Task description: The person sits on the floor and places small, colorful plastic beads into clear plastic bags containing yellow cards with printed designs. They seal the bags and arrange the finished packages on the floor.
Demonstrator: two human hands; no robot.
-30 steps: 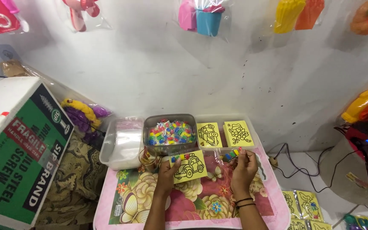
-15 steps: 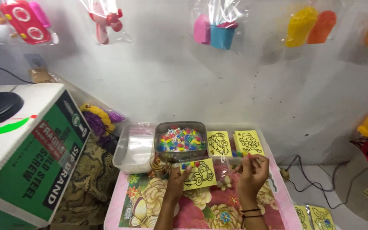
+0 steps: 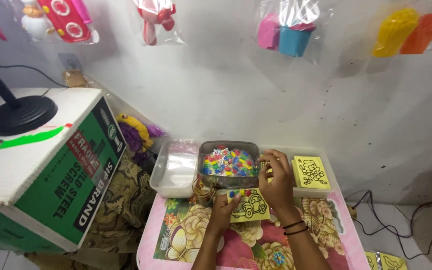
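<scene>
Left hand [image 3: 224, 210] gripping square yellow card [image 3: 249, 205] (car outline); right hand [image 3: 275, 181] pinching small pieces.

- The counter [image 3: 196, 235] is bare at its front left, on the flowered cloth; a hand could pass there.
- The grey tub of coloured bits [image 3: 227, 164] blocks the back middle, with a small cup [image 3: 202, 188] just before its left corner.
- A clear lidded box [image 3: 175, 167] closes the back left; a tray of yellow cards [image 3: 312, 172] closes the back right.
- The large cardboard box [image 3: 46, 170] walls off the left side, near the counter edge.
- Both hands, left [image 3: 224, 211] and right [image 3: 276, 180], and the yellow car card [image 3: 249, 206] fill the middle.
- Bagged toys [image 3: 283, 30] hang on the wall, well above.
</scene>
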